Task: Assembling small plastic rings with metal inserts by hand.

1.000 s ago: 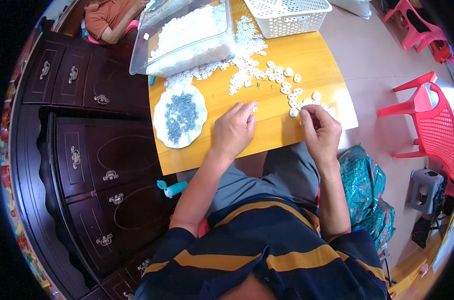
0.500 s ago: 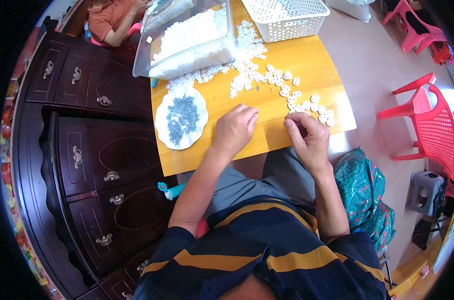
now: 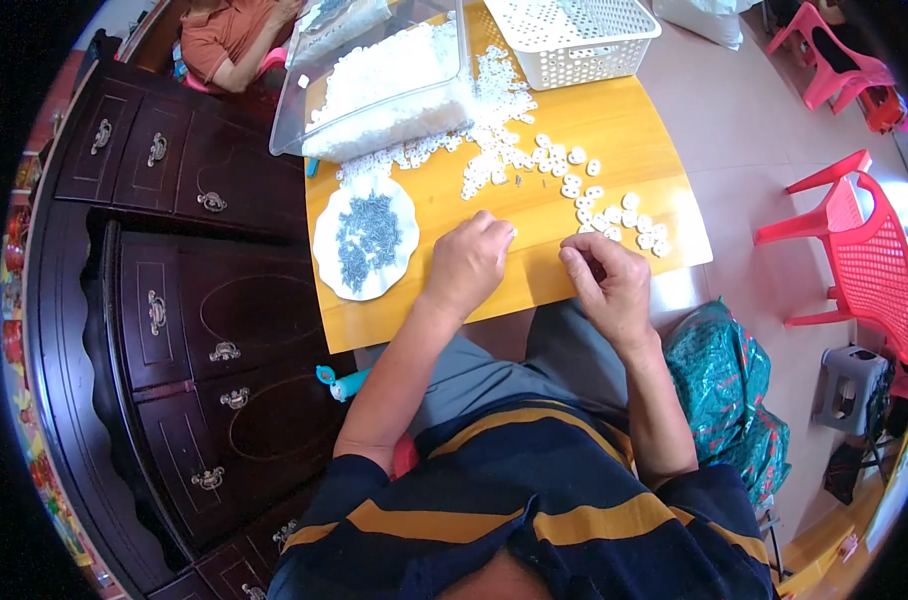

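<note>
Over the near part of the yellow wooden table, my left hand (image 3: 469,262) is closed in a pinch. A speck of white shows at its fingertips, too small to name. My right hand (image 3: 614,285) has its fingers curled with thumb and forefinger close together; whatever they hold is hidden. Left of my left hand lies a white scalloped plate (image 3: 325,252) with a pile of small grey metal nails or screws (image 3: 369,235). Just beyond my right hand, white oval pieces with two dark spots (image 3: 614,214) are scattered. Smaller white plastic pieces (image 3: 494,110) are heaped farther off.
A clear plastic bin (image 3: 389,125) full of white pieces and a white perforated basket (image 3: 584,62) stand at the table's far side. Dark drawers (image 3: 234,290) flank the left. A green bag (image 3: 719,380) and red chair (image 3: 864,245) are right. Another person (image 3: 224,45) sits far left.
My right hand has shifted slightly to the left and toward me, away from the white oval pieces. My left hand has barely moved and stays pinched.
</note>
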